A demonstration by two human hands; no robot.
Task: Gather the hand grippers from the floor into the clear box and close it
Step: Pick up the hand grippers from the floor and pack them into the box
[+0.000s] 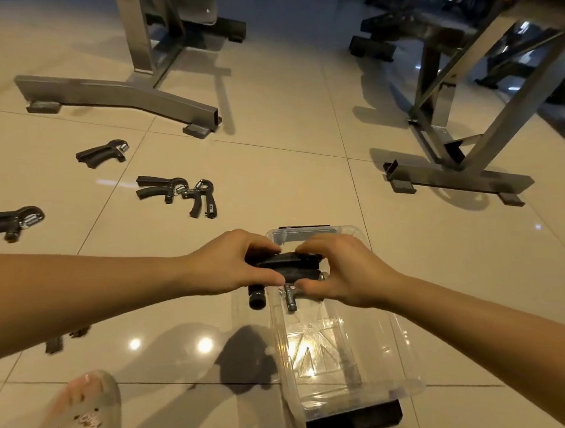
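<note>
Centrally, the left hand [235, 265] and the right hand [342, 272] meet almost fingertip to fingertip. Both are curled round a held bundle [284, 263] of black hand grippers. How many pieces it contains cannot be told, though a black handle end and a chrome knob hang below it. The bundle is poised over the far half of the clear box [368, 361], which lies open on the tiled floor [310, 169] with a black latch [354, 423] at its near end. The visible interior appears to hold nothing, and a separate lid cannot be made out with certainty. To the left, 4 grippers lie plainly on the tiles: a far gripper [103, 153], a touching pair [163, 188] and a near-left gripper [9, 222]. A dark blurred shape [65, 338] below the left forearm, and fragments at the left edge, may be further ones. By this evidence the task stands at an early stage: this load is about to go in, at least 4 pieces remain to be collected, and the closing step is not yet done. Beyond stand 2 steel bench frames, the left frame [116, 94] and the right frame [458, 178]. A sandalled foot [88, 400] shows at the lower margin.
</note>
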